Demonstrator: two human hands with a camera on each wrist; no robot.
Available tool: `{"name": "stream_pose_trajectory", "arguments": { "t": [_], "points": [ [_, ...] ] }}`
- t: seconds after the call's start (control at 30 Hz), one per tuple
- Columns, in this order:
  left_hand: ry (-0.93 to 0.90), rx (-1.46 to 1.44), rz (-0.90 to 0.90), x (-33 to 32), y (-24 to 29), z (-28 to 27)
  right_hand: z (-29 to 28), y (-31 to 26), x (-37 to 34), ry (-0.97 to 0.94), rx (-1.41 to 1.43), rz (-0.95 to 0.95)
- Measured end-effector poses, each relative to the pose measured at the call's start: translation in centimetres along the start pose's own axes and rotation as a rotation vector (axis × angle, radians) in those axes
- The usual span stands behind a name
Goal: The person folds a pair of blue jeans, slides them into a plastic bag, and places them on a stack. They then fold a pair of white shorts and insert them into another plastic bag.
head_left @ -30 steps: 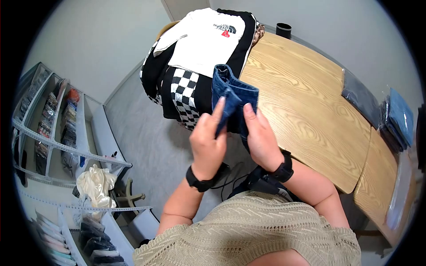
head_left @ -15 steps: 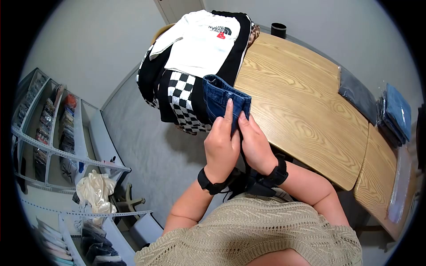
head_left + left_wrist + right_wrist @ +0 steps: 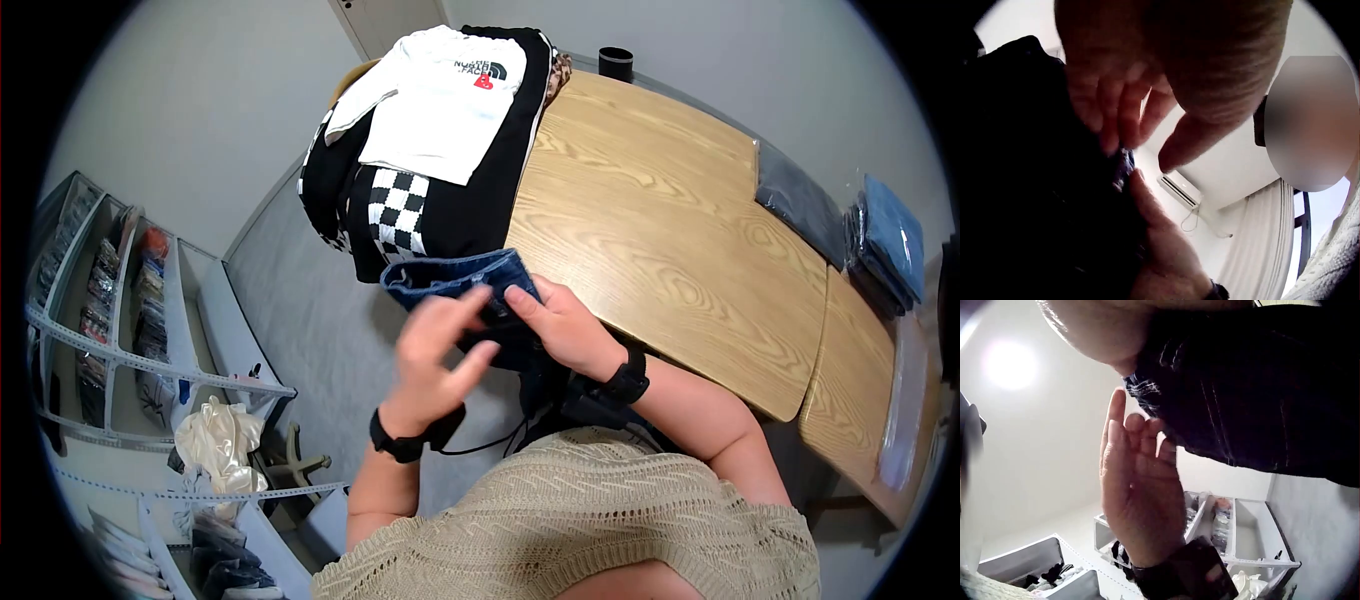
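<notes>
Dark blue denim jeans (image 3: pixel 430 272) hang in front of the person, waistband up and gaping. At the waistband's right end, the right hand (image 3: pixel 567 328) pinches the cloth, thumb on the near face and fingers behind. The left hand (image 3: pixel 432 355), somewhat blurred, reaches to the front of the waistband with its thumb held apart. In the right wrist view, that hand's palm shows with loosely extended fingers (image 3: pixel 1116 415) near the denim's edge. The jeans' legs are largely hidden behind the hands and dark in both wrist views.
A white printed shirt (image 3: pixel 440 105) lies on black trousers (image 3: pixel 490 205) with a checkered panel over a chair. The wooden table (image 3: pixel 660 230) bears bagged folded garments (image 3: pixel 885 245) and a black cup (image 3: pixel 615 63). Shelves (image 3: pixel 160 345) of packed clothes stand left.
The jeans' waistband has come lower and nearer, turning to face left. The left hand has moved left and spread from its pointing pose at the waistband; the right hand keeps its hold.
</notes>
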State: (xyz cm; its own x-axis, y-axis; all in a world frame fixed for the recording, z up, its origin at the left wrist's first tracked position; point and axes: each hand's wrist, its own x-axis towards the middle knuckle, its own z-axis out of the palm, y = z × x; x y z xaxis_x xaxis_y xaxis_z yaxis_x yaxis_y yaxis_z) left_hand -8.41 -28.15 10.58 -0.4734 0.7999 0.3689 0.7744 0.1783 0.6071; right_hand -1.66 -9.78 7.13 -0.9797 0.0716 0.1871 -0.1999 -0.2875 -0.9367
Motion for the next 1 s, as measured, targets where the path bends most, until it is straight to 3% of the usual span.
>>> {"name": "stream_pose_trajectory", "arguments": {
  "t": [0.07, 0.1, 0.13, 0.27, 0.37, 0.47, 0.57, 0.7, 0.77, 0.87, 1.0],
  "points": [
    [0.28, 0.34, 0.071, 0.1, 0.1, -1.4, 0.2, 0.0, 0.1, -0.033, -0.008, -0.004],
    [0.336, 0.472, 0.144, 0.7, 0.6, -2.2, 0.3, -0.3, 0.0, -0.077, -0.05, 0.01],
    [0.31, 0.724, 0.062, 0.8, 1.4, -2.7, 0.5, -0.7, 0.0, -0.119, -0.092, 0.023],
    [0.165, 0.499, 0.055, 0.8, -0.9, -4.1, 0.7, -1.2, 0.2, -0.17, -0.174, -0.062],
    [0.122, 0.499, 0.072, 1.2, -0.8, -4.7, 0.0, -1.6, 0.4, -0.129, -0.306, -0.111],
    [0.305, 0.542, 0.072, 1.8, -0.3, -6.3, -0.7, -0.6, 0.6, -0.021, -0.453, -0.219],
    [0.383, 0.534, 0.048, 2.1, 0.9, -7.9, -2.0, 1.5, 0.7, 0.048, -0.546, -0.033],
    [0.411, 0.534, 0.015, 1.9, 2.4, -9.6, -2.3, 4.7, 0.3, 0.162, -0.559, -0.068],
    [0.476, 0.557, -0.015, 1.7, 3.2, -10.5, -1.5, 5.5, -0.4, 0.345, -0.756, -0.086],
    [0.515, 0.55, 0.023, 0.9, 3.7, -11.9, -0.5, 6.9, -1.5, 0.256, -0.755, -0.165],
    [0.543, 0.547, -0.001, 0.0, 4.4, -12.5, 0.8, 8.7, -1.8, -0.058, -0.805, -0.006]
  ]
}}
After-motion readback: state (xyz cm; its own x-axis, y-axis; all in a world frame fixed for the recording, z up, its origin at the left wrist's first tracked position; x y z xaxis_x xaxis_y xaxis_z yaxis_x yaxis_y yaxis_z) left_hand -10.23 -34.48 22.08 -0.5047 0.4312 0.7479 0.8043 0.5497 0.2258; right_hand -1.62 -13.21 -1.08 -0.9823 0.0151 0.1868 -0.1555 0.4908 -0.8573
